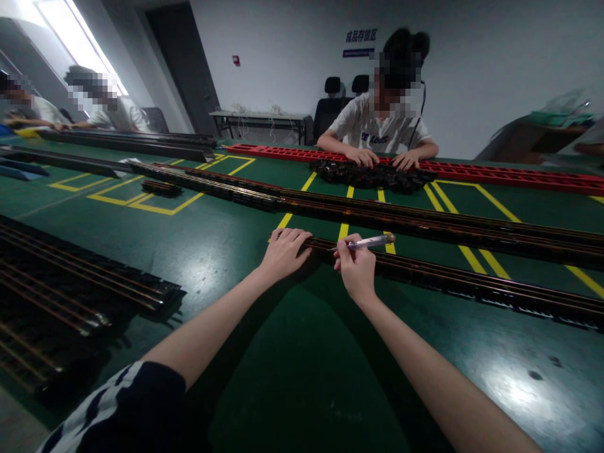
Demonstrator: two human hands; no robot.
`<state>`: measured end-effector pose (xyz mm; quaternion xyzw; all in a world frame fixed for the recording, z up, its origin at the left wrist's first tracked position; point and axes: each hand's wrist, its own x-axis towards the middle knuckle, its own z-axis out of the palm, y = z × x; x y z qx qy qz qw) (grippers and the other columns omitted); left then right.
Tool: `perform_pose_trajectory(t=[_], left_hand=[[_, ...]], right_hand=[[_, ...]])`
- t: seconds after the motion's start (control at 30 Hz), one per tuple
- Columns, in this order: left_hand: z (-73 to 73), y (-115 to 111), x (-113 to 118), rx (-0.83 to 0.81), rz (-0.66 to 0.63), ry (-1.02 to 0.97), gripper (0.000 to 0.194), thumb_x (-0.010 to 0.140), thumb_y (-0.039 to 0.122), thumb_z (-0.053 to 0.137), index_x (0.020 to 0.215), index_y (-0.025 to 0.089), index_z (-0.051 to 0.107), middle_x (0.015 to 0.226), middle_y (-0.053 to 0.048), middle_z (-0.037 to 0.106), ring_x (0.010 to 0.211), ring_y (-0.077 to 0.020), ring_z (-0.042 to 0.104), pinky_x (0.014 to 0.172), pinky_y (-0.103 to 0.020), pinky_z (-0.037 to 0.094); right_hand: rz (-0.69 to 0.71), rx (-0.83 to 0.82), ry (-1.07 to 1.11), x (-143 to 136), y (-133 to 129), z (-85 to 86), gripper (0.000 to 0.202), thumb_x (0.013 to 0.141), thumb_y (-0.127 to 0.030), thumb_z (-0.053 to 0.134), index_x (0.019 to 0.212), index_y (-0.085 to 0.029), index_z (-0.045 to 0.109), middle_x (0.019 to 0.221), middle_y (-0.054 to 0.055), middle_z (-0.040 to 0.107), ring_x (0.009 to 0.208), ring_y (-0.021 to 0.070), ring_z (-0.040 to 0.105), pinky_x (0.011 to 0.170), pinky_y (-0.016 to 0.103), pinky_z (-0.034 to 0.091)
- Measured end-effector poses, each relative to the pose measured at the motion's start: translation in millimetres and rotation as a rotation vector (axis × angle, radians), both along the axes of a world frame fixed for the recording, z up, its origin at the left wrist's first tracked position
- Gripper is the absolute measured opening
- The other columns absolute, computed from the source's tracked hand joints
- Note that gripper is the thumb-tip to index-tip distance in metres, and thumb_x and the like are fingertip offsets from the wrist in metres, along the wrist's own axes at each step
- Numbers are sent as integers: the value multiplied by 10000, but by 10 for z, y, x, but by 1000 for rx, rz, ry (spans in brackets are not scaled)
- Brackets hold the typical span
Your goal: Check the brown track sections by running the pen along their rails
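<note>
We see two bare hands working above a green desk (292, 352). The left hand (285, 251) lies palm down over the end of a long dark strip (472, 281), which carries thin copper-coloured lines along its length. Its fingers are extended and only a little bent, the thumb stands apart from them, and we do not see it grip anything. The right hand (355, 267) is closed around a pen (370, 242), pinched between the thumb and the fingers. The tip of the pen points to the left, close to the strip; whether it touches, we cannot tell. From the hands, the strip runs along the desk to the right edge of our view.

Behind this strip we find a row of similar strips (401, 218), almost parallel to it, and yellow lines (343, 231) mark the desk between them. At our left lies a group of more strips (70, 270), side by side, and a short dark piece (162, 189) rests farther back.

Across the desk, a co-worker (377, 135) in a white shirt keeps both hands on a dark bundle (372, 178), just in front of a long red rail (495, 175). Two other people (117, 113) sit at the far left.
</note>
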<state>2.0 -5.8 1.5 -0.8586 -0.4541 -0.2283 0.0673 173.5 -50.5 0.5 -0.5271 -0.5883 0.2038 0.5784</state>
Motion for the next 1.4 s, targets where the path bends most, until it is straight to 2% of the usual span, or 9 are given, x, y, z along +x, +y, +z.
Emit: perform_pose_trajectory(t=[0.23,0.63,1.1,1.4], left_hand=[[-1,-15,-10,25,-15,-40,253,900,274,515,1139,213,574,1192,-55,664,1102,-247,575,979,-422,354],[-1,-10,-2,12,-9,-33,271,900,283,493,1145,195,567,1162,-68,668,1097,-253,573,975,-428,354],[-13,-2,-8,14,-5,-21,340,892,289,494,1216,204,551,1188,-75,656,1117,-259,562,998,-440,342],[-13,0,-11,26,-6,-12,313,889,282,500,1179,192,573,1169,-77,661,1092,-264,570,983,-439,353]], right_hand=[[14,-10,-6,0,-22,16,230,902,-396,469,773,-208,504,633,10,590,501,144,567,464,246,423],[-95,24,123,-16,-39,17,248,899,-381,478,722,-206,484,538,-30,553,387,117,536,417,234,416],[-43,6,110,15,-21,5,232,897,-368,484,725,-213,473,557,-35,542,392,104,522,402,219,392],[-13,-14,87,34,-14,5,213,902,-352,477,739,-215,471,575,-36,537,398,107,522,414,231,395]])
